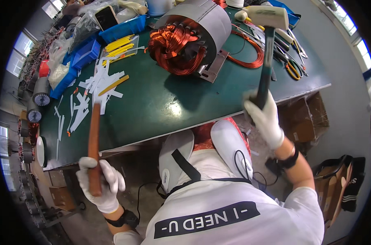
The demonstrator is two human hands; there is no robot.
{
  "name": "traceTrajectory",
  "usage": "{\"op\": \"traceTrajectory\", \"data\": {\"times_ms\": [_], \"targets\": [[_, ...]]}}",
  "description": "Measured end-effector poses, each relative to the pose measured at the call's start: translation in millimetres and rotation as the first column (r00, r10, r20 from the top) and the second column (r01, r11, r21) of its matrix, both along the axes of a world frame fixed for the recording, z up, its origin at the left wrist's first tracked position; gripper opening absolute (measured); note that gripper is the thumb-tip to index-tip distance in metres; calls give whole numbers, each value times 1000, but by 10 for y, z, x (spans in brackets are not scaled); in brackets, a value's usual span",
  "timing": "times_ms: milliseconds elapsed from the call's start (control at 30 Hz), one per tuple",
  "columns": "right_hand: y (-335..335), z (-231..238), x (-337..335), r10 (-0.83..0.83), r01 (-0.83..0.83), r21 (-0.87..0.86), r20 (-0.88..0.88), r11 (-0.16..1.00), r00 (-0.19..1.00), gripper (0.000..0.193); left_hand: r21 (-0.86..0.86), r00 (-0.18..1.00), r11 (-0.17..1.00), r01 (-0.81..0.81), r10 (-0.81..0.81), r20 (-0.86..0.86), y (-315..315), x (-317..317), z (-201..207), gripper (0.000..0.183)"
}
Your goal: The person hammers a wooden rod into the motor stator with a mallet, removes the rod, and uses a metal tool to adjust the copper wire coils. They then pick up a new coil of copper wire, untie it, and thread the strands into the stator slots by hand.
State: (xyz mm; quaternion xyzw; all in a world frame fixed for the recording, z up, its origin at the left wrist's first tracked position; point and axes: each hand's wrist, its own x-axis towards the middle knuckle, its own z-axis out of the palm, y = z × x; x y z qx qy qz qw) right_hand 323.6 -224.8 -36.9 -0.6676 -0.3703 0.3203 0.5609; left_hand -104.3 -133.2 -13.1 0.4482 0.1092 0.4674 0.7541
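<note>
My left hand, in a white glove, is closed round the lower end of a long reddish-brown stick. The stick points up and away, its far end over white paper strips on the green table. In my gloved right hand is a mallet, gripped low on its dark handle and raised with the pale head at the top. Ahead, between my hands, a grey motor stator lies on its side. Bunched copper windings bulge from its near end. Neither tool touches the stator.
Blue bins, yellow strips and a phone are at the far left. A loose copper coil lies right of the stator, near scissors and other hand tools. The table's front edge runs before my lap.
</note>
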Motion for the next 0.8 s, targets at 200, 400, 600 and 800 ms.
{"op": "traceTrajectory", "data": {"times_ms": [200, 400, 600, 800], "targets": [[1086, -411, 636, 43, 0, 159, -272, 987, 961, 38, 764, 846, 597, -245, 517, -133, 397, 1220, 535, 78], [1569, -647, 677, 63, 25, 291, -289, 956, 955, 31, 995, 697, -96, 26, 716, 51, 633, 2604, 974, 64], [1525, -388, 463, 41, 75, 281, -384, 957, 922, 21, 974, 310, -214, 70, 933, 182, 1143, 3403, 628, 57], [886, -236, -288, 24, 41, 162, -383, 986, 924, 30, 964, 576, -187, 189, 816, 45, 1257, 2573, 761, 61]]}}
